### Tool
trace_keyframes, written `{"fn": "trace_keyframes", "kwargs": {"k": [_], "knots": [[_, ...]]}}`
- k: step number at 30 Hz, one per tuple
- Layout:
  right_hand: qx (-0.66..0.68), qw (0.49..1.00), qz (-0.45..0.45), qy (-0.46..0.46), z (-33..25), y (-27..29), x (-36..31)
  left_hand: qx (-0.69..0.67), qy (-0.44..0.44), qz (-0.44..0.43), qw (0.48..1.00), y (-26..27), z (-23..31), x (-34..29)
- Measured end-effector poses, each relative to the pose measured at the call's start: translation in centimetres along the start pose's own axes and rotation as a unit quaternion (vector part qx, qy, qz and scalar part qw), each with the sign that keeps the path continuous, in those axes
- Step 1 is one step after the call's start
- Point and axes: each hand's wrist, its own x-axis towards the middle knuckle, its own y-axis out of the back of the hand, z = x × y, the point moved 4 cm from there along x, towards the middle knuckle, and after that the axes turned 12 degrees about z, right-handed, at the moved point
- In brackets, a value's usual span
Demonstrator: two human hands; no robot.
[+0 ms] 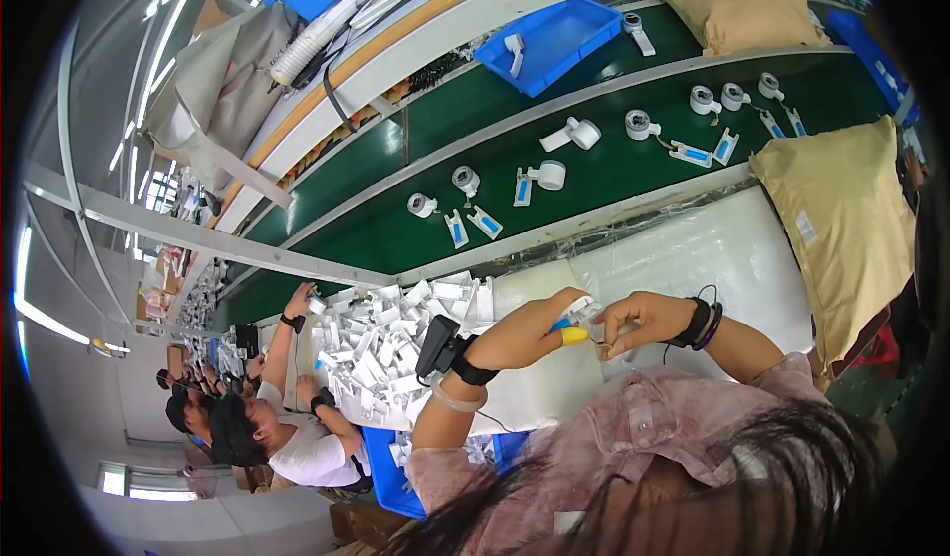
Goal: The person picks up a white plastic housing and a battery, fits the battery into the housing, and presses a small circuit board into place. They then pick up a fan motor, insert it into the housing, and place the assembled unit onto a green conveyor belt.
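1. A small white part [581, 307] with a blue patch sits in the left hand [529, 333], in front of the person's chest and above the near side of the counter [708, 254].
2. The left hand is partly curled, its digits pinched round the part; a yellow cover [572, 336] wraps one digit.
3. The right hand [638, 319] is just beside it, fingers bent and tips drawn close together near the part – whether they grip something small is too fine to tell.
4. The part's visible end points up and rightward, toward the right hand; fingers hide the rest, so its full long axis cannot be told.
5. To the left, a heap of white parts [381, 343] covers the counter near the left forearm. Beyond and to the right of the hands, the plastic-covered surface lies open as far as a tan bag [841, 239], which overhangs the near edge.
6. A pale rail [520, 249] bounds the counter's far side. Past it runs a green belt [361, 244], bearing spaced round white units [641, 125] and blue-striped plates [485, 222].
7. Below the counter's near edge – left of the person – stands a blue bin [381, 462]. Farther left, a co-worker's hand [300, 300] reaches to the heap's far edge.
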Motion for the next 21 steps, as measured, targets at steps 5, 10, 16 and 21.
{"fn": "trace_keyframes", "kwargs": {"k": [5, 10, 16, 21], "knots": [[-0.020, 0.987, 0.068, -0.146, 0.6, 0.1, -1.2, 0.003, -0.035, 0.187, 0.982, -1.8, 2.0, -0.4], [-0.124, 0.926, 0.358, -0.014, -0.4, 1.1, -2.8, -0.161, 0.004, 0.250, 0.955, -5.7, -1.7, 0.6], [-0.156, 0.910, 0.382, 0.043, -1.6, 1.1, -3.9, -0.406, 0.042, 0.377, 0.832, -9.9, -2.6, 1.3], [-0.336, 0.872, 0.304, 0.185, -2.6, 1.2, -4.2, -0.421, 0.075, 0.369, 0.825, -11.2, -1.8, 1.3]]}}
